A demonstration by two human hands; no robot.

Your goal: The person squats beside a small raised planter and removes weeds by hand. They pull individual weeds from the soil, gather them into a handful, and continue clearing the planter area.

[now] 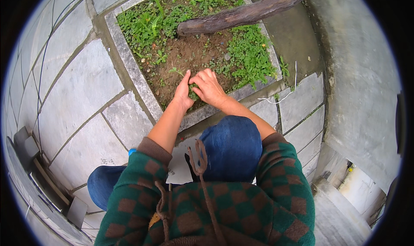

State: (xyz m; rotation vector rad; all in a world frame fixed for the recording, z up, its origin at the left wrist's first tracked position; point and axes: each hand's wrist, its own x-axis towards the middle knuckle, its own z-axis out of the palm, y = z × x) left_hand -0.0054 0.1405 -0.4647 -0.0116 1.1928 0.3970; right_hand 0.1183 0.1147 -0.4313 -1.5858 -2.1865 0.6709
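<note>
Both of my hands are low over the near part of a stone-edged planting bed [134,68]. My left hand [183,93] is turned on its side with its fingers pointing up the bed. A small green weed sprig [175,71] sticks out beside its fingertips, and its stem runs behind them. My right hand [208,87] faces it with curled fingers, the tips close to the left hand. Green leaves [193,94] show between the two palms. What the right fingertips pinch, if anything, is hidden. Bare brown soil [190,52] lies just beyond the hands.
A thick tree trunk [239,18] slants across the bed from the upper right. Low leafy weeds [250,56] grow on the right side. A white wire [284,97] lies by the right corner. Stone paving [81,77] surrounds the bed; my denim knee [231,149] is close behind it.
</note>
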